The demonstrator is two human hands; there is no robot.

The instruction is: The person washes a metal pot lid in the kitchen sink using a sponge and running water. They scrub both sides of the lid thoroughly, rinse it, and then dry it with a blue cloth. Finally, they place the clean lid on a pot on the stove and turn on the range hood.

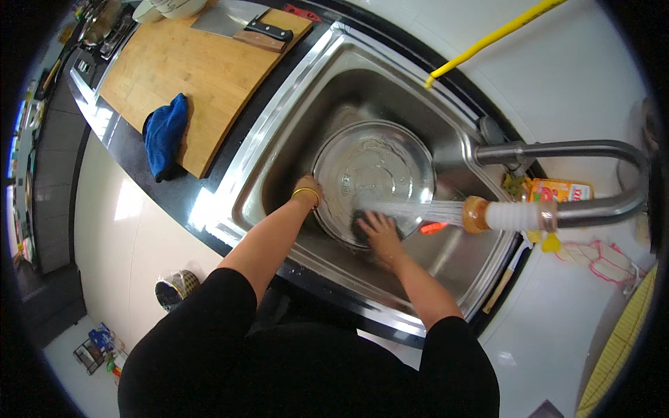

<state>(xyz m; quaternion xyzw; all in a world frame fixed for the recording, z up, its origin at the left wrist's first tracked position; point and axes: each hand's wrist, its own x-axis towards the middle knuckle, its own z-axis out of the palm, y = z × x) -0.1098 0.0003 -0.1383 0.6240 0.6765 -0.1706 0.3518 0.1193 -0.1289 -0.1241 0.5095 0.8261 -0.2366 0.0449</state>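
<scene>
A round metal basin or lid (373, 167) lies in the stainless steel sink (345, 83), its surface wet. My left hand (309, 188), with a yellow bangle at the wrist, grips the left rim of this round metal piece. Under the spread fingers of my right hand (382, 232) is a dark scouring pad (360, 227), pressed on the near part of the metal. Water sprays from the faucet nozzle (474, 214) across the metal towards my right hand. An orange-red object (434, 228) lies beside the metal, below the stream.
Left of the sink, a wooden cutting board (183, 68) bears a cleaver (269, 30) and a blue cloth (166, 137). The curved faucet (575, 149) reaches in from the right. A knife (507, 277) lies along the right sink edge. A yellow rod (491, 39) slants above the far rim.
</scene>
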